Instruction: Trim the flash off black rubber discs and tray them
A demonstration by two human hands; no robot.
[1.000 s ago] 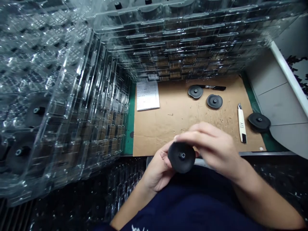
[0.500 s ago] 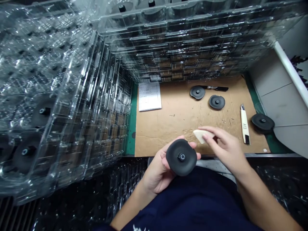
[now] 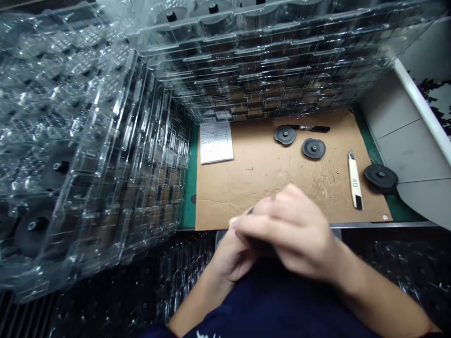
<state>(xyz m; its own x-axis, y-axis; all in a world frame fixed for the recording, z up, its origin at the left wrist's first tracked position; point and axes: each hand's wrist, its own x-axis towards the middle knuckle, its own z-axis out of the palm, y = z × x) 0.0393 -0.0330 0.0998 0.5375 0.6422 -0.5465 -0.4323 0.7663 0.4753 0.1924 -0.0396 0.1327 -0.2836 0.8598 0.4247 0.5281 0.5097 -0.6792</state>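
My left hand (image 3: 229,256) is closed around a black dish-shaped disc (image 3: 263,248), holding it from below in front of my body. My right hand (image 3: 299,230) lies over that disc and hides most of it, including its centre post. From under the right fingers a small tip of the cream wedge-shaped piece (image 3: 233,221) sticks out at the left side; the rest is covered. Beyond the hands, two more black discs, a near one (image 3: 314,149) and a far one (image 3: 285,134), rest on the cardboard sheet (image 3: 246,188).
A black marker (image 3: 315,128) lies by the far disc. To the right are a cream cutter (image 3: 354,180) marked A13 and another black disc (image 3: 381,177). A paper slip (image 3: 216,143) lies at left. Stacked clear trays (image 3: 151,141) wall in the left and back.
My right hand has moved left with the cream piece and now covers the disc in my left hand. Before, the two hands were apart and the disc's face showed.
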